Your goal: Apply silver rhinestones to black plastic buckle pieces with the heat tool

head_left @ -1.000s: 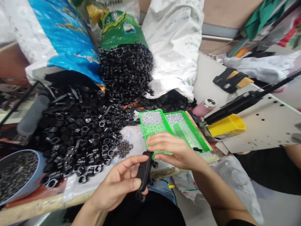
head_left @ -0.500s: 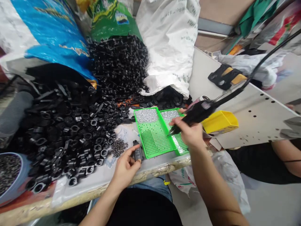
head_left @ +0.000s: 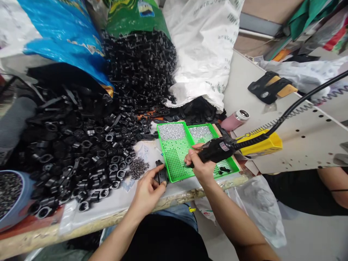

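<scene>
My right hand (head_left: pixel 200 164) is wrapped round a black electric screwdriver (head_left: pixel 217 150), held tilted over the green perforated trays. Its tip points left, above the left green tray (head_left: pixel 174 177). At the table's front edge, my left hand (head_left: pixel 149 186) pinches a small black plastic part (head_left: pixel 161 174) between thumb and fingers, just left of that tray. Silvery screws (head_left: pixel 171 131) fill the back of the left tray. The right green tray (head_left: pixel 236 167) holds more silvery screws and a few small black pieces (head_left: pixel 224 169). A heap of small brownish pieces (head_left: pixel 138 168) lies near my left hand.
Black plastic parts (head_left: pixel 92 145) are piled on the left, beside a blue tub (head_left: pixel 25 195). Sacks, including a white one (head_left: pixel 201 47), stand behind. A pink bottle (head_left: pixel 231 122) and a yellow bin (head_left: pixel 274 143) are at the right. Another person's arm (head_left: pixel 331 181) shows far right.
My right hand has moved left with the screwdriver, over the left tray, uncovering the pink bottle and black pieces in the right tray. My left hand still pinches the black part.
</scene>
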A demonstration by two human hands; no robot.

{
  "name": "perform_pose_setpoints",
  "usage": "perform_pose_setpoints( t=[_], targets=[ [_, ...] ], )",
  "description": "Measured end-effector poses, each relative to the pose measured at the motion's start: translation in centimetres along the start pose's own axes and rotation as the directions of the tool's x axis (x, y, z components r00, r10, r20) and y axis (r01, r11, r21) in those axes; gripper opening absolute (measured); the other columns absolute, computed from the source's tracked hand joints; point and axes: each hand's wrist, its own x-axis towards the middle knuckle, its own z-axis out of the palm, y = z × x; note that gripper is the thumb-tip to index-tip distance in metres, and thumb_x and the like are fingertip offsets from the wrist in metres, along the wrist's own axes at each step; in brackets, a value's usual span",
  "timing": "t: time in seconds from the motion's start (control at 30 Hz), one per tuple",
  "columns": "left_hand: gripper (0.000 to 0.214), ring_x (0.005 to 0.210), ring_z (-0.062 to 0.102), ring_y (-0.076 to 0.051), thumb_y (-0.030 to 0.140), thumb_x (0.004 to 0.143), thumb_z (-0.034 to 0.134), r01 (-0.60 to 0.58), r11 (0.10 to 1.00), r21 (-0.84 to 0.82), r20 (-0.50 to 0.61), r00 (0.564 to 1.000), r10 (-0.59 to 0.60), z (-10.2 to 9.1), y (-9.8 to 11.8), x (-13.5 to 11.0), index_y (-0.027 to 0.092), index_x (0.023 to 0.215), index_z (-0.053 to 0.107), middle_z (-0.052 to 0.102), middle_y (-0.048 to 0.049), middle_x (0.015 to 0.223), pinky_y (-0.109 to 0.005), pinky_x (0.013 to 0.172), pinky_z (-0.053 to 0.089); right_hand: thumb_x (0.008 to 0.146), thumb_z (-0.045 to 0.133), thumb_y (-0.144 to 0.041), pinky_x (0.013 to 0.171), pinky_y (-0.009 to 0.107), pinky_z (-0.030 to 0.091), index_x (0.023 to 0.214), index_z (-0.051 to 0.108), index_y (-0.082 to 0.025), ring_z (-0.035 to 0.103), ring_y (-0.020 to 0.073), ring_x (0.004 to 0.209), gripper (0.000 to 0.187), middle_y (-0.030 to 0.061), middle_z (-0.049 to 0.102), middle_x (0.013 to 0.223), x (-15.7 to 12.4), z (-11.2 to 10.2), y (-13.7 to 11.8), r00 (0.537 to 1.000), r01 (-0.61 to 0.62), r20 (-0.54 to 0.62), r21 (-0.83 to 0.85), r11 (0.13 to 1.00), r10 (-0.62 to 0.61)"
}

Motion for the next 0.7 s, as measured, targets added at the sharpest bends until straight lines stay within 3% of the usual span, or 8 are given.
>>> perform_pose_setpoints(
  t=[0.17,0.3,0.4,0.5,0.7],
  targets=[
    [0.063,0.055,0.049,-0.013,0.032,0.084,0.066,0.002,1.000,0.028,-0.001,1.000,-0.002,0.1,0.0,0.0,0.014,0.144,0.060,0.053,0.0040,0.066,-0.025,0.054,0.036,0.083,0.076,-0.036,0.048,0.027,0.050,0.098,0.052,-0.023,0.055,0.0103,0.042,0.032,-0.0125,0.054,0.052,-0.2,0.1,-0.6,1.000,-0.004,-0.019,-0.019,1.000,0.004],
    [0.060,0.055,0.049,-0.013,0.029,0.082,0.066,-0.010,0.999,0.044,-0.020,1.000,0.011,0.1,0.1,0.0,0.015,0.140,0.064,0.057,0.0015,0.073,-0.025,0.054,0.037,0.086,0.072,-0.028,0.051,0.028,0.053,0.100,0.052,-0.024,0.056,0.0100,0.044,0.025,-0.0122,0.055,0.054,-0.6,1.0,-2.4,0.998,0.064,-0.026,0.006,0.998,-0.064],
    [0.057,0.056,0.051,-0.012,0.026,0.080,0.068,-0.026,0.999,0.034,-0.032,0.999,0.027,0.2,0.1,0.0,0.017,0.136,0.067,0.063,-0.0021,0.084,-0.025,0.053,0.039,0.090,0.066,-0.027,0.052,0.029,0.054,0.104,0.051,-0.026,0.057,0.0106,0.045,0.021,-0.0108,0.056,0.057,-1.6,2.7,-3.6,0.992,0.112,0.053,0.088,0.990,-0.117],
    [0.053,0.057,0.052,-0.011,0.023,0.079,0.069,-0.054,0.998,0.022,-0.045,0.997,0.055,0.3,-0.1,0.0,0.019,0.133,0.069,0.067,-0.0044,0.095,-0.025,0.054,0.041,0.091,0.065,-0.031,0.053,0.030,0.056,0.108,0.049,-0.027,0.059,0.0124,0.048,0.023,-0.0099,0.057,0.059,-2.5,4.7,-3.9,0.977,0.064,0.192,0.142,0.988,-0.090],
    [0.046,0.058,0.052,-0.012,0.017,0.076,0.069,-0.078,0.997,0.024,-0.062,0.995,0.079,0.3,-0.1,0.0,0.018,0.122,0.072,0.067,-0.0019,0.089,-0.025,0.056,0.040,0.090,0.068,-0.044,0.051,0.030,0.054,0.100,0.047,-0.026,0.055,0.0125,0.043,0.029,-0.0111,0.053,0.053,-3.0,6.5,-2.7,0.961,-0.036,0.277,0.058,0.998,0.018]
  ],
)
